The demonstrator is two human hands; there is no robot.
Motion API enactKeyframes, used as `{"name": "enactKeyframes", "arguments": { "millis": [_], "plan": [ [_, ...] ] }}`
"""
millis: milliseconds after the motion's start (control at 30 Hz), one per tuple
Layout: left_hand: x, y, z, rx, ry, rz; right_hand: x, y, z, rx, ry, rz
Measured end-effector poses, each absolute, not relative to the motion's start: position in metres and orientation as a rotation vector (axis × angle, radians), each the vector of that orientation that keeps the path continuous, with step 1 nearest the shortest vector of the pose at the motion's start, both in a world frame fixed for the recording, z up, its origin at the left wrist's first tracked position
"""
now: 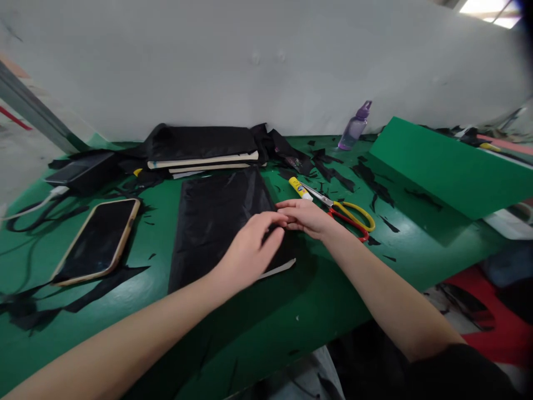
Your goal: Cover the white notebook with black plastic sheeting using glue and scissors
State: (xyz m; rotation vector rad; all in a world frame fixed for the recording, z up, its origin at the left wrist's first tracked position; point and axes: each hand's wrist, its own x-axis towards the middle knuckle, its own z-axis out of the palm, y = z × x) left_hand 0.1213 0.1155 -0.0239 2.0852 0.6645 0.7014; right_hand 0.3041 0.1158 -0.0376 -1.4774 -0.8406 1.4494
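A flat item covered in black material (220, 216) lies on the green table, with a whitish strip showing at its lower right edge. Over its right part is my left hand (252, 244), fingers bent and apart from the thumb, nothing visible in it. My right hand (306, 216) is at the item's right edge, its fingertips meeting those of my left hand; whether they pinch anything is hidden. Just beyond my right hand lie a yellow glue stick (298, 188) and scissors (353, 218) with yellow and red handles.
Behind is a black-covered stack of books (204, 141). A phone (100, 239) and a black device with a cable (81, 169) lie left. Black scraps (375, 180), a purple bottle (353, 128) and a tilted green board (449, 166) are to the right.
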Motion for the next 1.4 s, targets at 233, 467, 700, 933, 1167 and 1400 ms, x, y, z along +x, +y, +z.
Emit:
{"name": "enactKeyframes", "arguments": {
  "millis": [233, 467, 700, 933, 1167, 1400],
  "plan": [
    [0.120, 0.138, -0.027, 1.532, 0.899, 0.531, 0.303, 0.114, -0.029, -1.408, -0.800, 1.482],
    [0.120, 0.144, -0.028, 1.136, 0.881, 0.609, 0.293, 0.108, -0.030, -1.126, -0.888, 1.612],
    [0.114, 0.154, -0.026, 1.130, 0.845, 0.506, 0.283, 0.102, -0.033, -0.972, -1.256, 1.511],
    [0.111, 0.158, -0.022, 1.128, 0.900, 0.460, 0.281, 0.100, -0.033, -0.992, -1.532, 1.383],
    [0.110, 0.158, -0.026, 1.196, 0.970, 0.468, 0.279, 0.092, -0.027, -0.974, -1.848, 1.231],
    [0.111, 0.157, -0.028, 1.237, 0.922, 0.481, 0.277, 0.090, -0.025, -1.069, -1.975, 1.077]
  ]
}}
